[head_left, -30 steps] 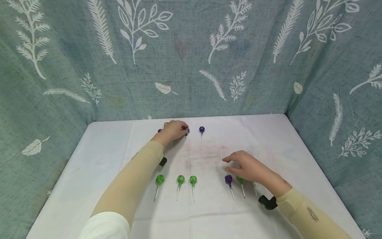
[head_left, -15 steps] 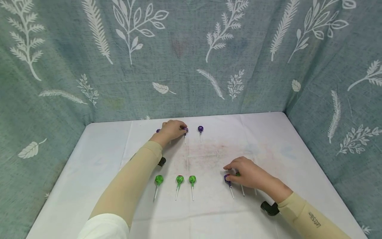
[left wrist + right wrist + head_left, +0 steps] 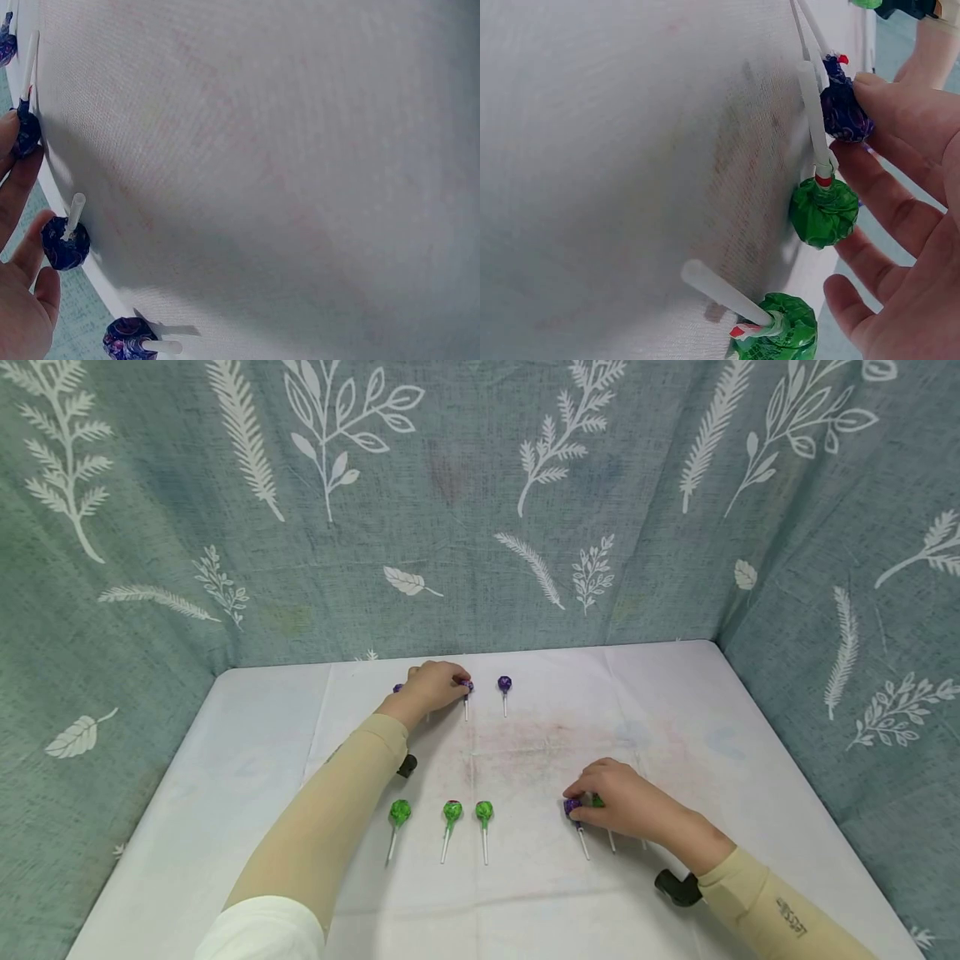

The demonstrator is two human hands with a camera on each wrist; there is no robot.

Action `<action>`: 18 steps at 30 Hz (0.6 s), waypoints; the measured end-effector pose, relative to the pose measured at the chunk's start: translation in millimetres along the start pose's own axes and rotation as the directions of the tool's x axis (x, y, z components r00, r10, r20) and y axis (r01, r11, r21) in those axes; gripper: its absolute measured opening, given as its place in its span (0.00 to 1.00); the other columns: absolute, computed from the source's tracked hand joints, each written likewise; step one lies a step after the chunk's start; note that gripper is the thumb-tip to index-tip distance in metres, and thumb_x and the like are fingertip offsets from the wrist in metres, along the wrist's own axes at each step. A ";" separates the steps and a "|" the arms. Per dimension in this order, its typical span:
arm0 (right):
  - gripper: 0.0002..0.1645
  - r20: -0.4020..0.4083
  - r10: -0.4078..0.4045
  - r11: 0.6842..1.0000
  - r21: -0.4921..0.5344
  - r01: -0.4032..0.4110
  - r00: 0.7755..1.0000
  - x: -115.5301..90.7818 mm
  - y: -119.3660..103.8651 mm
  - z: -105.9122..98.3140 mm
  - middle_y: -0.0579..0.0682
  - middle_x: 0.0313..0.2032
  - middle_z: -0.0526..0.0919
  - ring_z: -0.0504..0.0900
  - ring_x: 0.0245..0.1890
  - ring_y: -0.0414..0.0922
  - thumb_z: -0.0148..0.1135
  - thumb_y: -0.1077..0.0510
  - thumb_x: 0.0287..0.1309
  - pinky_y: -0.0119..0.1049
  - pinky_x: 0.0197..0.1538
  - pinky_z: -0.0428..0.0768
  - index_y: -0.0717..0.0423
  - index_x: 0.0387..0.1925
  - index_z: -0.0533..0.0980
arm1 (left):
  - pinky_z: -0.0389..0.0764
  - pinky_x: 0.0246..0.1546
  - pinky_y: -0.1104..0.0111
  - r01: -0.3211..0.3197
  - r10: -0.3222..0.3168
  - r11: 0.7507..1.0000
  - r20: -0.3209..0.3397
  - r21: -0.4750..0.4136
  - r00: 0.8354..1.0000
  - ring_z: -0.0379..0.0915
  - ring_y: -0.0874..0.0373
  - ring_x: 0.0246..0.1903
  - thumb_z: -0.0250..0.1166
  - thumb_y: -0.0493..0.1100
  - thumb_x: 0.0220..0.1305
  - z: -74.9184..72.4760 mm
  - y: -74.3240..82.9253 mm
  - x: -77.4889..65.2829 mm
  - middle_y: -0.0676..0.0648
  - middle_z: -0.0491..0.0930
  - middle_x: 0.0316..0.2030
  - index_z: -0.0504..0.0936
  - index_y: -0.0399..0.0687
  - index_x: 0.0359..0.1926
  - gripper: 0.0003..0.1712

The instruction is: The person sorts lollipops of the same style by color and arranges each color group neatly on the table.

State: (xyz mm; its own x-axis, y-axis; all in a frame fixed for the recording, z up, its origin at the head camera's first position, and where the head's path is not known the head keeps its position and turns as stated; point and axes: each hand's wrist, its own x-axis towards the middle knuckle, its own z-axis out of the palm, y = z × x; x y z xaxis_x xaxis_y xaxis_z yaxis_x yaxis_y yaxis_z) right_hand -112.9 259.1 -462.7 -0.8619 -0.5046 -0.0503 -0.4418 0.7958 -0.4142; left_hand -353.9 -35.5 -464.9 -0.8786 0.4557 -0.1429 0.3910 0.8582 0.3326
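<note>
At the back of the table my left hand (image 3: 429, 689) pinches a purple-wrapped lollipop (image 3: 27, 135) by its head, between thumb and fingers. Another purple lollipop (image 3: 66, 246) lies by its other fingers, mostly hidden in the head view. Further purple lollipops (image 3: 505, 682) (image 3: 129, 339) lie on either side in that row. Nearer the front, my right hand (image 3: 626, 802) has thumb and fingertips around the head of a purple lollipop (image 3: 846, 111). Two green lollipops (image 3: 825, 211) (image 3: 784, 330) lie beside it, partly covered by the hand in the head view.
Three green lollipops (image 3: 452, 812) lie in a row at the front middle, sticks towards me. A white cloth (image 3: 420, 914) covers the table. Leaf-patterned green curtains (image 3: 465, 585) stand behind and at both sides.
My right hand has come down and closed its thumb and fingers on the purple lollipop. The left hand has stayed at its lollipop. The head view has shifted slightly.
</note>
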 end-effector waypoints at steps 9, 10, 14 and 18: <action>0.15 -0.003 0.005 1.000 0.018 -0.005 1.000 0.0 -0.3 0.5 0.36 0.42 0.83 0.77 0.52 0.47 0.72 0.50 0.58 0.47 0.54 0.76 0.47 0.46 0.85 | 0.59 0.58 0.45 0.002 -0.002 1.000 -0.007 -0.003 1.000 0.71 0.48 0.58 0.63 0.53 0.69 0.5 0.4 -0.7 0.54 0.82 0.53 0.82 0.57 0.58 0.18; 0.15 -0.003 0.009 1.000 0.019 -0.008 1.000 0.1 -0.2 0.7 0.36 0.42 0.83 0.77 0.52 0.47 0.72 0.49 0.58 0.47 0.55 0.76 0.46 0.46 0.85 | 0.59 0.58 0.45 0.003 -0.003 1.000 -0.007 -0.006 1.000 0.71 0.48 0.58 0.63 0.53 0.69 0.6 0.6 -0.8 0.54 0.82 0.53 0.82 0.57 0.58 0.18; 0.14 -0.009 0.008 1.000 0.023 -0.008 1.000 0.1 0.1 0.8 0.35 0.41 0.83 0.77 0.51 0.45 0.72 0.49 0.58 0.46 0.55 0.76 0.46 0.46 0.85 | 0.59 0.59 0.45 0.001 -0.001 1.000 -0.006 -0.006 1.000 0.71 0.48 0.58 0.63 0.52 0.70 0.5 1.0 -1.6 0.54 0.82 0.53 0.82 0.57 0.58 0.18; 0.14 -0.014 -0.004 1.000 0.027 0.004 1.000 1.9 -0.2 -1.3 0.35 0.41 0.83 0.78 0.49 0.43 0.72 0.50 0.58 0.45 0.54 0.76 0.45 0.46 0.85 | 0.59 0.58 0.45 -0.002 0.002 1.000 -0.004 0.000 1.000 0.71 0.48 0.58 0.63 0.53 0.70 0.5 0.6 -1.5 0.54 0.82 0.53 0.82 0.58 0.58 0.18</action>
State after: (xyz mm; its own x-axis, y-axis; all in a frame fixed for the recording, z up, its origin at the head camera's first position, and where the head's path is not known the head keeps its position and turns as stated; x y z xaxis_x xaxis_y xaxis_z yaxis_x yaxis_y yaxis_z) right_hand -114.8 258.4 -461.6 -0.8636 -0.5028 -0.0364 -0.4382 0.7844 -0.4389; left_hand -352.2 -35.5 -464.9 -0.8790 0.4565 -0.1381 0.3929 0.8573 0.3328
